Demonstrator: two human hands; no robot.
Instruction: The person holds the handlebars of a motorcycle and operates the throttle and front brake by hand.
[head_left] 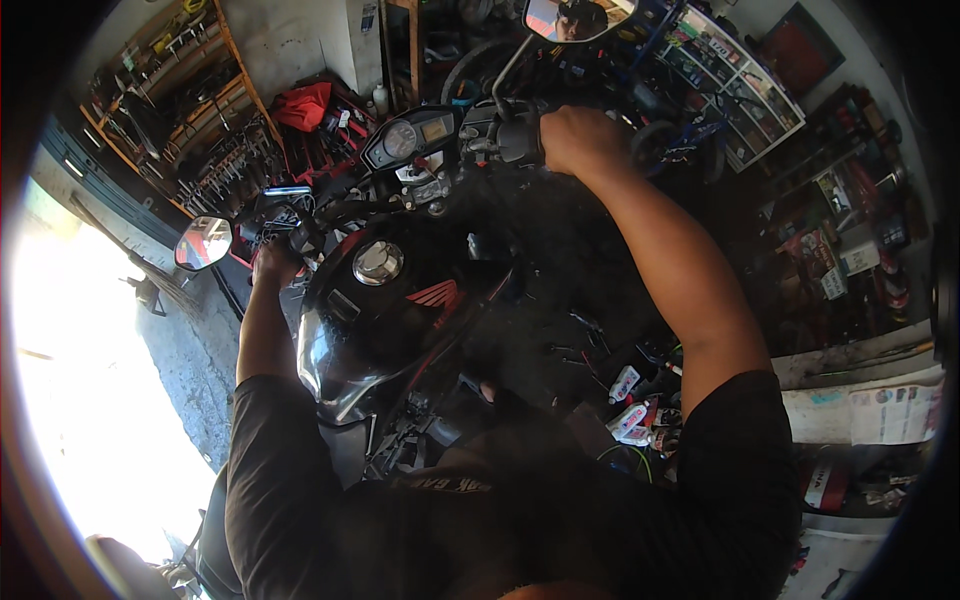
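Where both ends are gripped, the handlebar [372,207] is spanned on a slant

As seen in the head view, a black motorcycle [425,320] is shown left of centre, with its handlebar laid between the two hands. The bar's long axis is tilted from the middle left of the frame to the upper middle, its right end being seen higher.

By the left hand [275,262], at the middle left, the left end appears to be wrapped; its fingers are lost in shadow, so how tightly they are closed cannot be told. By the right hand [582,140], at the upper middle, the right end is enclosed: the knuckles are turned up and the fingers curled over, their tips being hidden.

From the left hand, the bar is led up and rightward; from the right hand, down and leftward. The fuel tank [370,330] is set lower in the frame, its length run roughly up and down, crosswise to the bar. Its silver fuel cap [379,262] is touched by neither hand and is placed nearer the left. The instrument cluster [410,138] is seen above the bar, nearer the right hand.
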